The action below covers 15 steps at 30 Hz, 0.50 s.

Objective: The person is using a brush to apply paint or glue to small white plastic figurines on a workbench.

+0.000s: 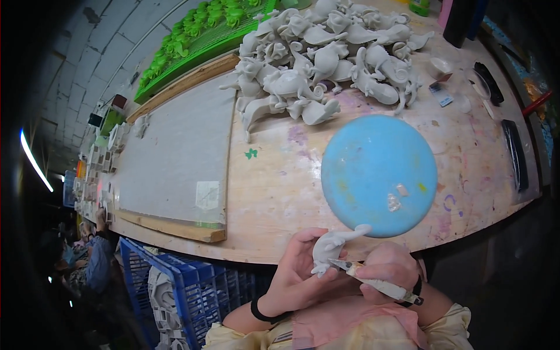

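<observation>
In front of my body, at the table's near edge, my left hand point(297, 271) is closed around a small pale grey figurine point(328, 248) with a long curved tail. That tail points up and right, over the rim of a round light blue disc point(373, 157). My right hand point(389, 269) grips a white-handled craft knife point(385, 288), whose blade reaches the lower part of the figurine; whether it touches cannot be told. A few small pale scraps point(394, 202) lie on the disc. At the back is a big heap of similar grey figurines point(326, 61).
A grey board with wooden edges point(172, 169) lies on the left of the table point(274, 192). Behind it stands a bright green tray point(201, 49) with green pieces. Dark handled objects point(514, 154) lie at right. A blue crate point(198, 291) of grey parts and another person point(96, 265) are lower left.
</observation>
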Each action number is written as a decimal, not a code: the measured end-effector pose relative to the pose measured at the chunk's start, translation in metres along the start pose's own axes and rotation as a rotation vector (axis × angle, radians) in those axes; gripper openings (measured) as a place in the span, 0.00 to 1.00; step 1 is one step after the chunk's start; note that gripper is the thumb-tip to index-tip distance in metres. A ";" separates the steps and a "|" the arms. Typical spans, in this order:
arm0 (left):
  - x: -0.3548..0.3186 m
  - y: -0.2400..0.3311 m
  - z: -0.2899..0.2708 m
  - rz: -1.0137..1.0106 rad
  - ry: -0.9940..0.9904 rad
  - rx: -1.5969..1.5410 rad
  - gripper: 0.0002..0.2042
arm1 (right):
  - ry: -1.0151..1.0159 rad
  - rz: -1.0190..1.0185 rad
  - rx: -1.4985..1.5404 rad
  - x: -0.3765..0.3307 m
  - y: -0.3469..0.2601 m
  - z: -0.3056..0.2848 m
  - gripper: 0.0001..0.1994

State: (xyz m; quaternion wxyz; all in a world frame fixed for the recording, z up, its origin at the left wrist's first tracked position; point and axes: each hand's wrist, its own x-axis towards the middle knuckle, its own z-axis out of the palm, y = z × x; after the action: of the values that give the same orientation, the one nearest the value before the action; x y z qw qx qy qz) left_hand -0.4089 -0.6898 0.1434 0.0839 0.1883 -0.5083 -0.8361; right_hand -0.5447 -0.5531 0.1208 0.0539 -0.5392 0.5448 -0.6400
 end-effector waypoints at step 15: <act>0.001 0.001 0.002 -0.028 0.015 0.002 0.28 | 0.017 0.011 -0.048 -0.001 0.001 0.001 0.13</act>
State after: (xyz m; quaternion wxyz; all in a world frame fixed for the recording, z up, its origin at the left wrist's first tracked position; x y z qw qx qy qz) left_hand -0.4104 -0.6886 0.1445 0.0758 0.2019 -0.5056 -0.8354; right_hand -0.5436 -0.5533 0.1191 0.0398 -0.5320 0.5632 -0.6311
